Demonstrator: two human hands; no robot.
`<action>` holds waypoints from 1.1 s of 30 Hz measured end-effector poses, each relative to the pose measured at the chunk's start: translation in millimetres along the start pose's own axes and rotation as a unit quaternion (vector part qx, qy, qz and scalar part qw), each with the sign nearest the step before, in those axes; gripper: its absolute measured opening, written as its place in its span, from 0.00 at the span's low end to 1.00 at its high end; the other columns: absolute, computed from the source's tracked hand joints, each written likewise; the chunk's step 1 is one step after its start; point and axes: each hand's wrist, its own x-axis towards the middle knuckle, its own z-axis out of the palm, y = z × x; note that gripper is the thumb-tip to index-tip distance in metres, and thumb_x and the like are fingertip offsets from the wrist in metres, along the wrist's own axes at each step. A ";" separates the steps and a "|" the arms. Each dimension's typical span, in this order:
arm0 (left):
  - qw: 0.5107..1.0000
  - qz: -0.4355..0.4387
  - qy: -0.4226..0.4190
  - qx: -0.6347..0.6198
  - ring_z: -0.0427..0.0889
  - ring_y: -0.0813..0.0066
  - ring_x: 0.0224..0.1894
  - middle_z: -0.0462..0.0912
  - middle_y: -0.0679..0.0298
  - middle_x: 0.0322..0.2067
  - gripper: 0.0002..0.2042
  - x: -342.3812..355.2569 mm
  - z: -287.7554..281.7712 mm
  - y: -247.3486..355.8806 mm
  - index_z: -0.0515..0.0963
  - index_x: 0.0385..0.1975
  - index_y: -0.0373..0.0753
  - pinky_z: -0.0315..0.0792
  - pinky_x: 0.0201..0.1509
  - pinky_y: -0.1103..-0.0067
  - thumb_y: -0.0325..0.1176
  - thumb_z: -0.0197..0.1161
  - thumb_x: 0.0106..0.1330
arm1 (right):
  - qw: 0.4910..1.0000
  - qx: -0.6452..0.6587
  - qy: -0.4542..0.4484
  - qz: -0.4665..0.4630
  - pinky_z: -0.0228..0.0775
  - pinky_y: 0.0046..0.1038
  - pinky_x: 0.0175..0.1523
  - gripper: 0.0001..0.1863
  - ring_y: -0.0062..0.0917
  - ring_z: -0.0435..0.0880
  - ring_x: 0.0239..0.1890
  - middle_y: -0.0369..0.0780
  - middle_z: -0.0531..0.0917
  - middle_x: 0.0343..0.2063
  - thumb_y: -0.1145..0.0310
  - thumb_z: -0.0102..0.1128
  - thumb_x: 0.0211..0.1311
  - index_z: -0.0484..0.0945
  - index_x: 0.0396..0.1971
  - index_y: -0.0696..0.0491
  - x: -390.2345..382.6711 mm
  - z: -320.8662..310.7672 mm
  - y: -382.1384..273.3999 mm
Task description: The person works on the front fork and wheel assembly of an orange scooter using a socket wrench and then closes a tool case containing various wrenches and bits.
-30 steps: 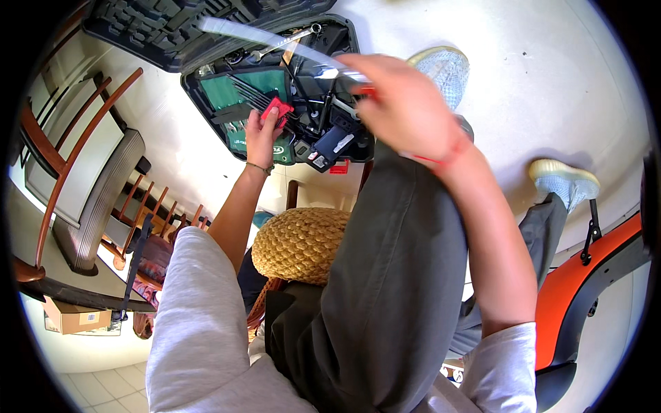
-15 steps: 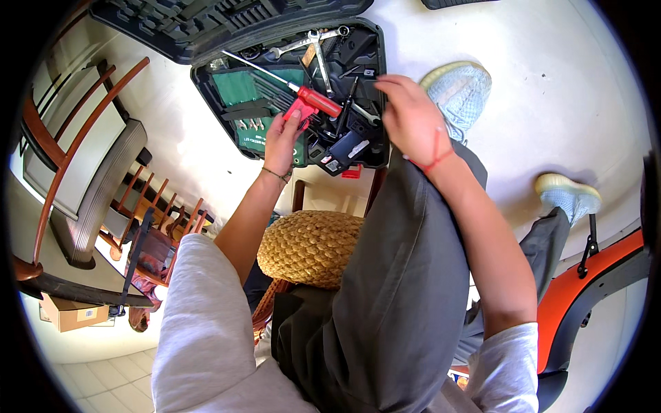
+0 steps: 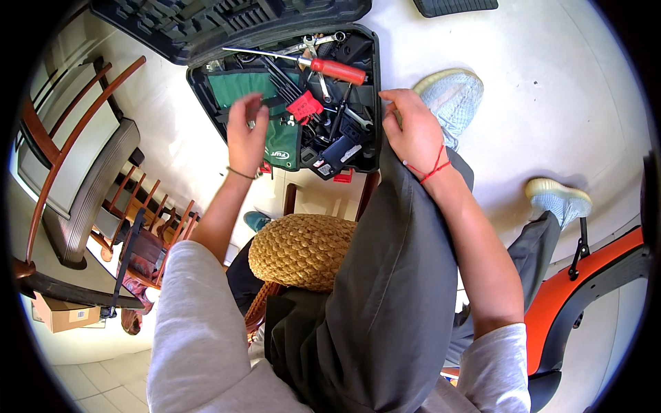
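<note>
An open black toolbox (image 3: pixel 375 51) full of tools lies in front of me. My left hand (image 3: pixel 246 134) is over the near left part of a green tool pouch (image 3: pixel 237 86), its fingers apart and slightly blurred, with nothing visible in them. Beside it, black hex keys in a red holder (image 3: pixel 305 108) lie partly on the pouch. A screwdriver with a red handle (image 3: pixel 337 71) rests across the tools, its shaft pointing left. Just past the box's right edge is my right hand (image 3: pixel 418 134), with bent fingers, a gap between thumb and forefinger, and nothing visible in it.
Combination wrenches (image 3: pixel 318 72) and black parts crowd the toolbox, whose lid (image 3: pixel 234 24) is folded back. A woven stool seat (image 3: pixel 299 251) stands close to my legs. Chairs (image 3: pixel 162 248) are on the left. An orange and black object (image 3: pixel 585 289) is on the right.
My left hand has let go of the red hex key holder and drawn back left. The screwdriver lies farther away and to the right. My right hand has barely moved.
</note>
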 end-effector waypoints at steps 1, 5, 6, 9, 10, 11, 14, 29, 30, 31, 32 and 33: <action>0.997 0.049 -0.009 0.063 0.78 0.64 0.48 0.78 0.57 0.46 0.14 15.0 -4.5 13.0 0.74 0.48 0.37 0.71 0.52 0.72 0.28 0.60 0.62 | 1.000 -0.006 -0.002 0.001 0.73 0.37 0.43 0.13 0.43 0.79 0.36 0.47 0.79 0.35 0.79 0.53 0.52 0.76 0.40 0.58 2.0 -0.6 0.3; 0.891 0.337 -0.074 0.294 0.75 0.59 0.51 0.77 0.57 0.47 0.16 71.6 0.5 61.8 0.74 0.48 0.38 0.67 0.57 0.69 0.32 0.62 0.61 | 1.000 -0.013 -0.002 0.007 0.73 0.37 0.44 0.14 0.43 0.79 0.37 0.48 0.79 0.35 0.78 0.53 0.52 0.76 0.40 0.58 2.3 -3.5 5.3; 0.880 0.339 -0.120 0.311 0.74 0.56 0.51 0.77 0.57 0.47 0.16 79.7 2.6 59.0 0.74 0.48 0.38 0.66 0.58 0.68 0.33 0.62 0.60 | 1.000 -0.014 -0.003 0.015 0.73 0.37 0.44 0.14 0.43 0.79 0.37 0.48 0.79 0.34 0.78 0.53 0.52 0.76 0.41 0.58 0.8 -4.9 6.1; 0.857 0.337 -0.161 0.355 0.74 0.54 0.49 0.78 0.56 0.44 0.14 84.0 7.6 33.7 0.76 0.43 0.37 0.67 0.56 0.66 0.36 0.63 0.60 | 0.999 -0.014 -0.008 0.038 0.73 0.37 0.44 0.14 0.42 0.79 0.38 0.48 0.79 0.34 0.78 0.52 0.52 0.77 0.41 0.58 -4.4 -11.0 8.5; 0.856 0.336 -0.161 0.358 0.74 0.55 0.49 0.78 0.56 0.42 0.13 83.4 9.0 28.6 0.76 0.41 0.37 0.67 0.56 0.66 0.36 0.63 0.60 | 0.999 -0.009 -0.009 0.048 0.73 0.37 0.44 0.14 0.42 0.79 0.38 0.48 0.79 0.35 0.78 0.52 0.53 0.77 0.41 0.58 -8.1 -13.0 11.2; 0.871 0.333 -0.139 0.335 0.74 0.55 0.48 0.78 0.56 0.41 0.12 84.3 8.4 23.8 0.77 0.40 0.37 0.66 0.56 0.66 0.36 0.63 0.60 | 0.998 -0.005 -0.011 0.057 0.73 0.37 0.45 0.14 0.42 0.79 0.37 0.48 0.79 0.35 0.78 0.52 0.53 0.77 0.42 0.58 -9.3 -15.6 13.6; 0.912 0.269 -0.091 0.296 0.73 0.54 0.48 0.79 0.56 0.40 0.10 79.4 16.5 18.4 0.78 0.36 0.36 0.65 0.56 0.66 0.35 0.63 0.61 | 0.997 0.036 0.009 0.061 0.73 0.36 0.44 0.15 0.41 0.80 0.36 0.48 0.79 0.34 0.77 0.52 0.53 0.76 0.42 0.57 -6.8 -19.3 18.8; 0.960 0.245 -0.075 0.114 0.72 0.56 0.54 0.77 0.56 0.48 0.11 47.7 18.4 105.3 0.75 0.43 0.35 0.62 0.62 0.68 0.25 0.56 0.61 | 0.949 -0.162 0.272 -0.007 0.64 0.37 0.61 0.44 0.47 0.70 0.56 0.54 0.73 0.51 0.52 0.71 0.45 0.64 0.57 0.64 172.2 -119.4 6.9; 0.964 0.234 -0.093 0.090 0.72 0.57 0.54 0.77 0.56 0.48 0.11 46.4 22.4 113.3 0.75 0.44 0.35 0.62 0.61 0.69 0.25 0.56 0.61 | 0.964 -0.160 0.211 0.039 0.67 0.37 0.58 0.39 0.44 0.72 0.54 0.52 0.75 0.49 0.52 0.68 0.49 0.66 0.55 0.63 177.0 -118.9 4.1; 0.964 0.229 -0.116 0.069 0.72 0.58 0.54 0.77 0.56 0.48 0.11 47.9 27.9 119.6 0.75 0.45 0.35 0.63 0.60 0.70 0.25 0.56 0.62 | 0.961 -0.197 0.186 0.052 0.68 0.37 0.56 0.35 0.43 0.73 0.52 0.51 0.76 0.47 0.53 0.66 0.52 0.68 0.52 0.62 176.8 -120.3 2.5; 0.962 0.231 -0.132 0.060 0.73 0.58 0.53 0.77 0.56 0.48 0.12 50.3 33.9 124.4 0.75 0.45 0.35 0.64 0.60 0.71 0.25 0.56 0.62 | 0.957 -0.234 0.161 0.064 0.70 0.38 0.54 0.30 0.41 0.74 0.51 0.50 0.77 0.44 0.53 0.64 0.54 0.70 0.49 0.61 174.8 -121.6 1.1; 0.961 0.232 -0.141 0.049 0.73 0.59 0.53 0.77 0.56 0.48 0.12 51.4 38.2 130.4 0.74 0.46 0.35 0.64 0.60 0.71 0.25 0.56 0.63 | 0.956 -0.238 0.153 0.074 0.70 0.38 0.53 0.27 0.41 0.74 0.49 0.50 0.78 0.44 0.54 0.63 0.55 0.70 0.46 0.60 172.1 -122.8 -1.0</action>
